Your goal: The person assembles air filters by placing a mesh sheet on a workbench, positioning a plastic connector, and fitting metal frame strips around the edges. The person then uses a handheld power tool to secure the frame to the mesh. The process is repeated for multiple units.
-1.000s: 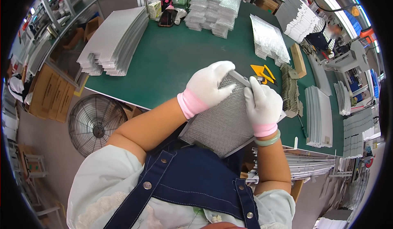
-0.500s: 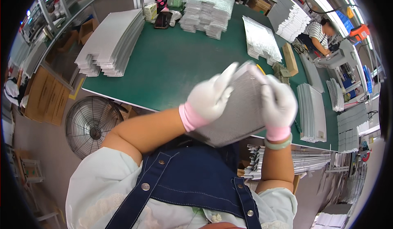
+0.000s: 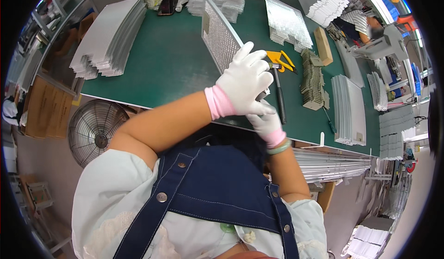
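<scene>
A thin grey metal panel (image 3: 221, 37) with a finely dimpled face stands tilted on edge, reaching away from me over the table. My left hand (image 3: 244, 83), in a white glove with a pink cuff, is closed on its near end, back of the hand up. Close below and to the right, my right hand (image 3: 267, 124) grips the panel's near corner; its fingertips are partly hidden behind the left hand. Just right of my hands lie a hammer (image 3: 280, 97) with a black handle and yellow-handled pliers (image 3: 287, 60).
Stacked panels (image 3: 111, 37) stand at the left of the green table (image 3: 171, 60), with more silvery panels (image 3: 286, 23) at the back. Rows of greenish-grey metal parts (image 3: 312, 81), a wooden block (image 3: 323, 46) and upright white panels (image 3: 349, 111) are at the right. A floor fan (image 3: 99, 134) stands lower left.
The panel has swung from in front of my body to stand on edge, pointing away over the table. My right hand has moved left and down, below my left hand.
</scene>
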### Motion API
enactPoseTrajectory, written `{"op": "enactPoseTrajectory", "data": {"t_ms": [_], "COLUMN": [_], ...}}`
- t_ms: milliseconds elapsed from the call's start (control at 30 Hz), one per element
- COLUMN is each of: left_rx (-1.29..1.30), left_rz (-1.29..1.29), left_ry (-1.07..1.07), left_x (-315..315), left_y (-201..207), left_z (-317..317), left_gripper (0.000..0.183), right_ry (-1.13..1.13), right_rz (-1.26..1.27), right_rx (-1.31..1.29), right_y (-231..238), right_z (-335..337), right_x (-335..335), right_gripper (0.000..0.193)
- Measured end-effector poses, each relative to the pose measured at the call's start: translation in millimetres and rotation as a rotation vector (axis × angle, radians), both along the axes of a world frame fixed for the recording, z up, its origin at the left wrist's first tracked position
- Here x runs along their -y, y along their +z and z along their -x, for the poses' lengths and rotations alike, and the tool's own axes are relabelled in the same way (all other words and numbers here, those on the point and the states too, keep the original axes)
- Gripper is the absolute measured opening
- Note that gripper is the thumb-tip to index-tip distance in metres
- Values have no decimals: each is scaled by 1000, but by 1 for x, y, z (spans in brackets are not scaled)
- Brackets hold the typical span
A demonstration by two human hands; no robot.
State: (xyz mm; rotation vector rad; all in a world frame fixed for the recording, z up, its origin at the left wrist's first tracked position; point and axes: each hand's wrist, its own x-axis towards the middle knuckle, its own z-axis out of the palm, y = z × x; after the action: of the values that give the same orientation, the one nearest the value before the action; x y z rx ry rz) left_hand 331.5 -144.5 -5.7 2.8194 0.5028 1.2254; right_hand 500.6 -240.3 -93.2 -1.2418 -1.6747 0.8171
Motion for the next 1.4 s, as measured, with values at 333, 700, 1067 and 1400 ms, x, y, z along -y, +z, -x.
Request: {"op": "enactPoseTrajectory", "data": {"t_ms": [333, 700, 1067, 1400], "left_rx": [22, 35, 41, 106], "left_rz": [66, 46, 62, 64], "left_ry": [23, -60, -83, -102], "left_x": [-2, -12, -13, -15], "left_y": [3, 4, 2, 1], "left_z": [-6, -6, -3, 1], "left_gripper": [39, 37, 38, 39], "right_ry": [-628, -313, 124, -42], "right_rz": [411, -138, -412, -314], "right_rx": [831, 445, 1270, 836], "right_y": [-32, 96, 201, 152], "right_z": [-110, -92, -64, -76], "right_x": [-71, 26, 35, 31], "right_gripper": [48, 32, 51, 49]}}
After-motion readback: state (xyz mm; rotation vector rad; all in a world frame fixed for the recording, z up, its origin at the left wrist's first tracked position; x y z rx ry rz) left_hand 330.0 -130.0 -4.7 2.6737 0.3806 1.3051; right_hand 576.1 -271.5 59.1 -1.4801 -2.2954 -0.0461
